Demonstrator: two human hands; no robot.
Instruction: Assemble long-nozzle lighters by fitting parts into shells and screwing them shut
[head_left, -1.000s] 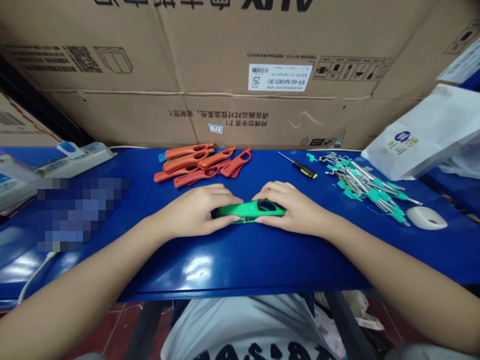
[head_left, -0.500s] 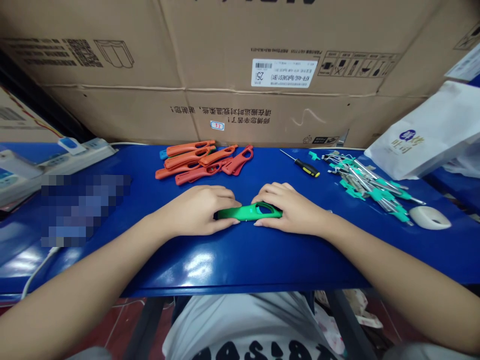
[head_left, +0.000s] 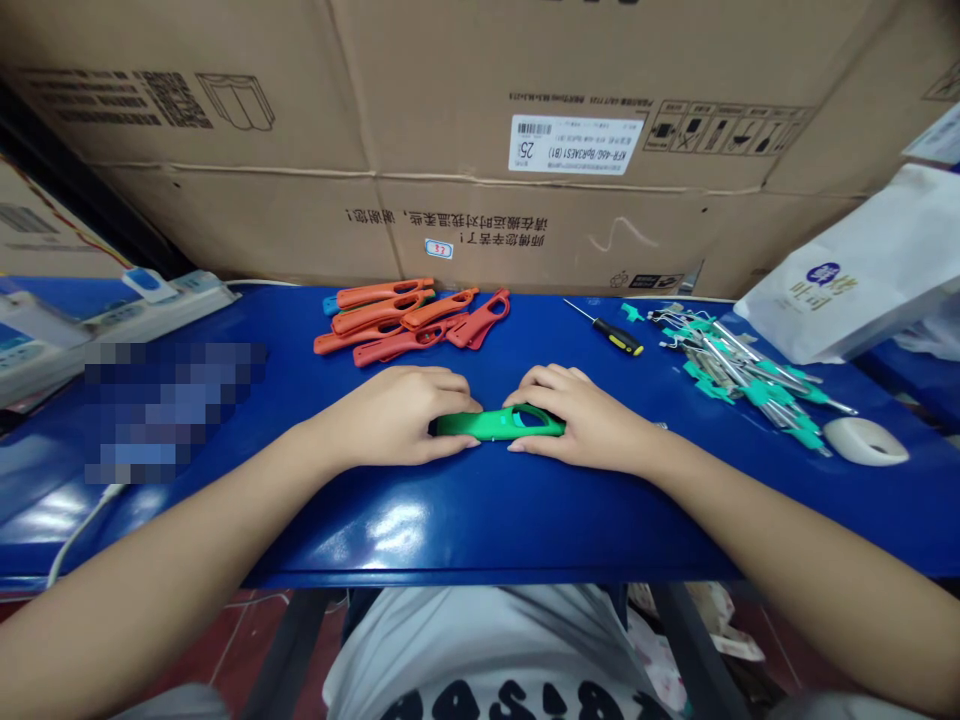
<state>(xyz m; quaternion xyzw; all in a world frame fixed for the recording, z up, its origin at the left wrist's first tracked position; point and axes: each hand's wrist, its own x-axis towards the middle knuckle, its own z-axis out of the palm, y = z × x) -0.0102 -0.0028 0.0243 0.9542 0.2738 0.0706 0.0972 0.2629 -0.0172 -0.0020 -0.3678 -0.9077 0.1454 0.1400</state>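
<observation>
Between the left grip (head_left: 412, 415) and right grip (head_left: 568, 412), both pinching its ends, sits a green casing (head_left: 491, 425). It looks light, stiff and slightly slippery, best held by its long edges.

A power strip (head_left: 181, 303) lies left, a white bag (head_left: 847, 265) right, a cardboard box (head_left: 442, 120) behind.

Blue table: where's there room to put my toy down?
On the blue table, there's bare room between the green casing and the near edge, and between the right forearm and the white rounded thing. The far side is crowded: orange and red casings left, screwdriver and green-ended rods right.
</observation>
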